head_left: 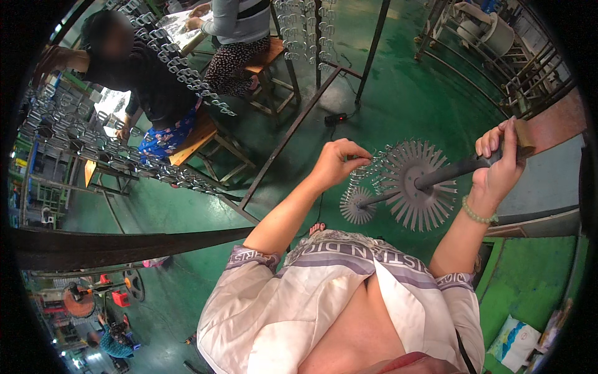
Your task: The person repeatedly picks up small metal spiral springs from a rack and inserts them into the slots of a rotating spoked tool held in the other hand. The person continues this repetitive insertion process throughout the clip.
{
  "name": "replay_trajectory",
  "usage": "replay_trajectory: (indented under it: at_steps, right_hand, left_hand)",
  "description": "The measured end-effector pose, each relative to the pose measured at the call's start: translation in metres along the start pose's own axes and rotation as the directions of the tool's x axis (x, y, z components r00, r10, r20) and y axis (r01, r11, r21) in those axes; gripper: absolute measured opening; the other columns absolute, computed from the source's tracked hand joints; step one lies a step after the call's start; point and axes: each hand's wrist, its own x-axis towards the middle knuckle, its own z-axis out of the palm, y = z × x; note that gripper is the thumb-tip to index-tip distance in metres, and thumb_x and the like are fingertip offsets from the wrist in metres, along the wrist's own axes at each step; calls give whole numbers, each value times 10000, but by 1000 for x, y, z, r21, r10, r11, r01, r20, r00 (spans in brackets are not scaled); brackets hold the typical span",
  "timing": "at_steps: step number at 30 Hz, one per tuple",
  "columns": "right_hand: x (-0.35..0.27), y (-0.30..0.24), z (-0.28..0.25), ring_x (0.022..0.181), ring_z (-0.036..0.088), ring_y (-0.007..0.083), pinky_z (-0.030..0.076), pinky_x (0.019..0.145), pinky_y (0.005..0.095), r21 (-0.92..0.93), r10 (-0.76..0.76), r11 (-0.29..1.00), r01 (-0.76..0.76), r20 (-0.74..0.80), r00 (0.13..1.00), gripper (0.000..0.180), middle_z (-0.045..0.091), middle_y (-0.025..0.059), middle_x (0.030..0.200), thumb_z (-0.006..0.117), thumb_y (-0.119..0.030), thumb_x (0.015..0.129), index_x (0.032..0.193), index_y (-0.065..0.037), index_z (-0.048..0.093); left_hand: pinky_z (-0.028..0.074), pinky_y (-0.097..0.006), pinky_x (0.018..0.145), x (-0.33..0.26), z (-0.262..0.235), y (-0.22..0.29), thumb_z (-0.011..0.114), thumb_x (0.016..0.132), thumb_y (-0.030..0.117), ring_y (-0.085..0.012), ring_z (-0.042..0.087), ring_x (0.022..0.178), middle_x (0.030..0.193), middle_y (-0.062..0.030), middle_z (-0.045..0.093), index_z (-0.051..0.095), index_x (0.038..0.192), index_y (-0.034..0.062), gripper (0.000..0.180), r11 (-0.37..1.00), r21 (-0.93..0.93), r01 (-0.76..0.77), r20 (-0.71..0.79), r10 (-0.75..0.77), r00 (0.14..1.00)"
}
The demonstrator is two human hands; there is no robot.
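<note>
Toothed disc [407, 187] on a pole [455, 172], at three o'clock in the view
Left hand [339, 163], at the disc's ten o'clock, is drawn into a closed pinch by the metal hooks [377, 166] near its rim, whether on one I cannot tell; right hand [500, 156], towards two o'clock, grips the pole's upper end; a small disc [357, 209] sits at eight o'clock

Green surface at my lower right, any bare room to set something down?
Yes: the green surface looks bare above the white packet in the picture. That packet and neighbouring packaging crowd the lower end. By the left hand, metal pieces crowd the large toothed disc.
</note>
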Motion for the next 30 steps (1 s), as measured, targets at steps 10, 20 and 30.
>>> replay_trajectory:
  at_steps: [10, 20, 30]
  right_hand:
    - [-2, -5, 0, 463, 355, 100, 282, 460, 239, -8, 31, 999, -31, 21, 999, 173, 403, 22, 569, 565, -169, 886, 795, -31, 514]
    - [-2, -8, -2, 448, 353, 94, 272, 437, 239, 21, 36, 999, -37, 50, 998, 183, 409, 20, 563, 605, -165, 852, 785, -24, 510]
    - [-6, -13, 6, 447, 356, 103, 279, 428, 245, 56, 26, 998, -29, 58, 998, 138, 396, 12, 559, 593, -115, 840, 779, -31, 502]
  left_hand:
    - [447, -309, 593, 7, 34, -20, 725, 689, 94, -177, 549, 638, 712, -54, 639, 695, 813, 74, 128, 1000, -23, 4, -39, -5, 999]
    - [459, -293, 622, 11, 45, -27, 722, 692, 76, -170, 566, 660, 737, -66, 640, 690, 847, 64, 159, 999, 17, 33, 18, -33, 999]
    - [485, -303, 680, 6, 43, -24, 687, 713, 36, -181, 623, 736, 808, -107, 652, 684, 901, 59, 189, 994, -18, 105, 54, -104, 993]
